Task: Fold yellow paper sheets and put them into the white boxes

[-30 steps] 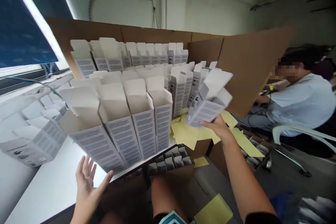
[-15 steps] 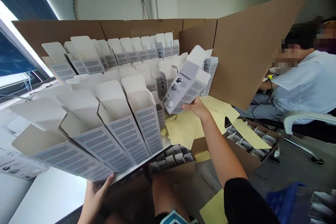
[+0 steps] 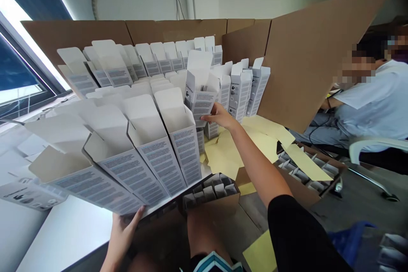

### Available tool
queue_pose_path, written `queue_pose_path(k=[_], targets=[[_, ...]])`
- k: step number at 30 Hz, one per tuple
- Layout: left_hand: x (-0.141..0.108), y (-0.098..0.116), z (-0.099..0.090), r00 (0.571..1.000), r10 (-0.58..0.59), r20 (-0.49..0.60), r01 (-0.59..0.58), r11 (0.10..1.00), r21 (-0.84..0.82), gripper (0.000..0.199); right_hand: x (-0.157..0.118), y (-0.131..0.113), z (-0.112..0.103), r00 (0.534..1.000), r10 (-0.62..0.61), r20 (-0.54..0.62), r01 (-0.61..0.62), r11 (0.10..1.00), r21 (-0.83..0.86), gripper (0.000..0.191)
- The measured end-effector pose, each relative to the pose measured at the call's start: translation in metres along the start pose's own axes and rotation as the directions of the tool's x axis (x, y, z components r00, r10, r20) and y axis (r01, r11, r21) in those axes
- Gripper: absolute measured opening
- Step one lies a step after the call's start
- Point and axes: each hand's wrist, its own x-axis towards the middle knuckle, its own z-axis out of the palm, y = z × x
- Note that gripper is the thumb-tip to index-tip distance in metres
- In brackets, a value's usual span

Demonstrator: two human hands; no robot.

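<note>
Several open-topped white boxes with printed fronts stand side by side along the near table edge. My left hand is at their lower front, thumb against the bottom edge; its other fingers are partly hidden under them. My right hand grips a single white box by its lower right side. That box is upright, slightly tilted, its top flap raised, just right of the front row. More white boxes stand in rows behind it.
Brown cardboard panels rise behind and right. Yellow sheets lie right of the boxes. Below are cartons with grey-white pieces. A person in a white shirt sits at the right by a white chair.
My right hand has moved left with its box, which has turned from tilted to nearly upright, its open top now showing. My left hand stays at the front boxes.
</note>
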Motion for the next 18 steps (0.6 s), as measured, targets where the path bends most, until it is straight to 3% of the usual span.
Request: queue_pose_path(k=[9,18], targets=[[0.001,0.000,0.000,0.999,0.037,0.012,-0.038,0.999,0.009,0.078,0.009,0.010,0.003,0.999,0.012,0.046,-0.013,1.000,0.021,0.071],[0.001,-0.004,-0.002,0.998,0.061,0.020,-0.062,0.998,0.018,0.075,0.010,0.022,0.005,0.998,0.038,0.050,-0.038,0.999,-0.009,0.063]])
